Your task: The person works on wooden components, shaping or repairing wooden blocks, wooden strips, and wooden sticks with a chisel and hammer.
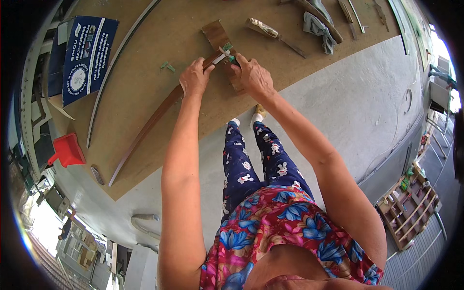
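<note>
My left hand (194,77) is closed around the upper end of a long, narrow brown strip (157,115), which runs down the table toward its near left corner. Close by, my right hand (256,78) grips a small tool with a green part and a pale metal end (220,57), its exact kind partly hidden by the fingers. The metal end touches or lies very near the strip's tip. Beneath both hands lies a short, flat brown board (216,34), with a bit of green material (227,47) on it.
On the brown table (145,63) lie a wooden-handled knife (263,28), a grey cloth (319,31), green scraps (167,66) and a long metal strip (112,65). A blue cardboard box (91,58) and red dustpan (69,150) are at left. A compartmented wooden rack (408,208) stands right.
</note>
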Demonstrator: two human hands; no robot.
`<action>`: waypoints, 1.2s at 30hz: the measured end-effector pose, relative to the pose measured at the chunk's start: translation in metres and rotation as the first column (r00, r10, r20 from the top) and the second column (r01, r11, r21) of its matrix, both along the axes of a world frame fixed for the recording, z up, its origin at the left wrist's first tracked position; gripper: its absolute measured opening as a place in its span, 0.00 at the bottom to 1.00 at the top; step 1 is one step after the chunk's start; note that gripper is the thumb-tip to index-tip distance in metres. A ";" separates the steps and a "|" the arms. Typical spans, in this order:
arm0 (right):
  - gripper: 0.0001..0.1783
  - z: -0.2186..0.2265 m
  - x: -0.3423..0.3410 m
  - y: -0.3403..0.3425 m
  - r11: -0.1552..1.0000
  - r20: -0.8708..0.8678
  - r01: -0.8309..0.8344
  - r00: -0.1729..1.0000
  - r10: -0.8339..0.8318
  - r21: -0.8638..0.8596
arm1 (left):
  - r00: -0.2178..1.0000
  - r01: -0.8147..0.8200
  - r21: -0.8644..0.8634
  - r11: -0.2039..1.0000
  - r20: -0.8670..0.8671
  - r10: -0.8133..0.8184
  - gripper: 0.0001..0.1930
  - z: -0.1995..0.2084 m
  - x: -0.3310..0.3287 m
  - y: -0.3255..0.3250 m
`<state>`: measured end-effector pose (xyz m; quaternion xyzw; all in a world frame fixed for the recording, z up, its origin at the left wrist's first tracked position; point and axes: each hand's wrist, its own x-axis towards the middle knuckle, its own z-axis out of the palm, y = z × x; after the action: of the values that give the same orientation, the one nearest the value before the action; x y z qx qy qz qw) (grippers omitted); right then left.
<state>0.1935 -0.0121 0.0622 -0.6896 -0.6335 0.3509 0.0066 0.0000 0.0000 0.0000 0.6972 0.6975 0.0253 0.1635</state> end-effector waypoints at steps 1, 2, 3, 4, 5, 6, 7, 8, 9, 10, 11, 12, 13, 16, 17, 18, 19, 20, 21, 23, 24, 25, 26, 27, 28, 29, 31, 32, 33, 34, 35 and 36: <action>0.24 0.002 0.003 0.002 0.998 0.001 -0.026 1.000 0.026 0.059 | 1.000 -0.006 -0.036 0.999 0.021 0.007 0.24 0.003 0.001 0.001; 0.21 0.004 0.007 0.005 0.992 0.004 -0.052 0.999 0.052 0.118 | 0.999 -0.011 -0.071 0.997 0.043 0.014 0.27 0.005 0.003 0.001; 0.21 0.006 0.011 0.015 0.990 0.003 -0.048 0.999 0.048 0.132 | 0.999 -0.008 -0.058 0.998 0.041 0.010 0.27 0.005 0.004 0.004; 0.20 0.009 0.017 0.026 0.978 0.052 -0.131 0.991 0.124 0.165 | 1.000 -0.008 -0.041 0.999 0.029 0.009 0.27 0.005 0.004 0.005; 0.18 0.012 0.021 0.035 0.957 0.105 -0.215 0.975 0.198 0.193 | 1.000 -0.007 -0.023 1.000 0.017 0.008 0.27 0.005 0.004 0.006; 0.17 0.013 0.023 0.037 0.955 0.073 -0.235 0.972 0.225 0.181 | 1.000 -0.006 -0.023 1.000 0.021 0.007 0.27 0.006 0.003 0.006; 0.17 0.010 0.025 0.034 0.955 0.077 -0.235 0.971 0.224 0.180 | 0.999 -0.010 -0.016 1.000 0.030 0.011 0.26 0.006 0.001 0.006; 0.18 0.005 0.025 0.028 0.964 -0.016 -0.167 0.985 0.174 0.208 | 0.999 -0.015 -0.010 1.000 0.039 0.015 0.26 0.006 0.000 0.006; 0.18 -0.002 0.025 0.027 0.965 -0.114 -0.100 0.985 0.130 0.242 | 0.999 -0.019 0.001 1.000 0.037 0.019 0.26 0.006 0.000 0.010; 0.18 -0.015 0.028 0.022 0.964 -0.112 -0.100 0.985 0.131 0.247 | 0.999 -0.008 0.053 0.999 0.038 0.006 0.23 0.004 0.001 0.011; 0.16 -0.027 0.031 0.016 0.960 -0.260 -0.001 0.963 0.076 0.279 | 0.999 0.003 0.105 0.994 0.038 -0.008 0.20 0.001 0.003 0.012; 0.15 -0.025 0.027 0.012 0.953 -0.408 0.100 0.913 0.026 0.285 | 0.999 0.001 0.100 0.995 0.035 -0.004 0.20 0.002 0.003 0.011; 0.15 -0.024 0.024 0.009 0.955 -0.411 0.099 0.911 0.026 0.280 | 1.000 -0.006 0.075 0.997 0.018 0.004 0.20 0.002 0.003 0.011; 0.14 -0.018 0.019 0.003 0.979 -0.607 0.180 0.769 -0.200 -0.095 | 1.000 -0.023 0.057 0.998 0.004 0.023 0.21 0.001 0.002 0.008; 0.14 -0.020 0.019 0.004 0.968 -0.629 0.198 0.736 -0.252 -0.156 | 0.999 -0.035 0.065 0.997 0.008 0.034 0.21 0.001 0.002 0.007; 0.15 -0.023 0.019 0.005 0.953 -0.645 0.214 0.701 -0.304 -0.217 | 0.999 -0.033 0.064 0.997 0.009 0.033 0.21 0.001 0.003 0.008; 0.15 -0.025 0.019 0.004 0.952 -0.645 0.215 0.701 -0.305 -0.217 | 1.000 -0.027 0.069 0.997 0.001 0.027 0.21 0.001 0.004 0.008; 0.15 -0.026 0.019 0.003 0.939 -0.656 0.236 0.672 -0.344 -0.252 | 1.000 -0.022 0.073 0.997 -0.006 0.022 0.21 0.001 0.005 0.008; 0.16 -0.028 0.018 0.002 0.924 -0.667 0.252 0.640 -0.381 -0.287 | 1.000 -0.022 0.073 0.997 -0.009 0.023 0.21 -0.001 0.003 0.008; 0.17 -0.033 0.016 0.005 0.930 -0.674 0.231 0.641 -0.368 -0.287 | 1.000 -0.016 0.098 0.995 0.001 0.016 0.21 -0.003 -0.001 0.007; 0.17 -0.038 0.016 0.007 0.934 -0.677 0.214 0.644 -0.356 -0.286 | 1.000 -0.016 0.097 0.995 0.000 0.016 0.21 -0.004 -0.002 0.008; 0.17 -0.049 0.021 0.012 0.934 -0.675 0.220 0.646 -0.357 -0.282 | 1.000 -0.007 0.078 0.997 0.016 0.006 0.22 -0.004 0.001 0.011; 0.18 -0.059 0.025 0.018 0.970 -0.663 0.194 0.708 -0.244 -0.149 | 1.000 0.003 0.060 0.998 0.031 -0.005 0.22 -0.004 0.005 0.014; 0.18 -0.056 0.021 0.021 0.988 -0.638 0.150 0.759 -0.131 -0.024 | 1.000 0.001 0.055 0.998 0.027 -0.003 0.22 -0.004 0.004 0.011; 0.18 -0.052 0.018 0.023 0.988 -0.640 0.149 0.757 -0.133 -0.028 | 1.000 -0.004 0.101 0.995 0.016 0.002 0.21 -0.005 0.003 0.009; 0.18 -0.049 0.016 0.027 0.974 -0.664 0.164 0.712 -0.227 -0.157 | 1.000 -0.008 0.146 0.989 0.006 0.007 0.21 -0.005 0.002 0.006; 0.17 -0.048 0.014 0.027 0.943 -0.670 0.182 0.666 -0.327 -0.279 | 1.000 0.005 0.144 0.990 0.000 -0.005 0.20 -0.005 0.003 0.006; 0.17 -0.054 0.012 0.021 0.958 -0.684 0.196 0.671 -0.287 -0.209 | 1.000 0.014 0.142 0.990 -0.008 -0.013 0.20 -0.004 0.005 0.006; 0.17 -0.054 0.010 0.022 0.970 -0.699 0.204 0.674 -0.239 -0.134 | 1.000 0.015 0.148 0.989 -0.010 -0.014 0.20 -0.004 0.005 0.007; 0.17 -0.054 0.009 0.024 0.970 -0.701 0.205 0.673 -0.235 -0.129 | 1.000 0.020 0.156 0.988 -0.024 -0.016 0.19 -0.005 0.006 0.006; 0.17 -0.053 0.009 0.023 0.954 -0.741 0.218 0.602 -0.298 -0.206 | 0.999 0.024 0.164 0.986 -0.038 -0.018 0.19 -0.005 0.007 0.007; 0.16 -0.052 0.006 0.019 0.931 -0.769 0.223 0.525 -0.365 -0.289 | 0.999 0.025 0.163 0.986 -0.040 -0.019 0.19 -0.005 0.007 0.006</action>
<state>0.1998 0.0064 0.0104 -0.5468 -0.4042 0.6685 0.3012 0.0066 0.0056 -0.0052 0.7164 0.6883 0.0672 0.0926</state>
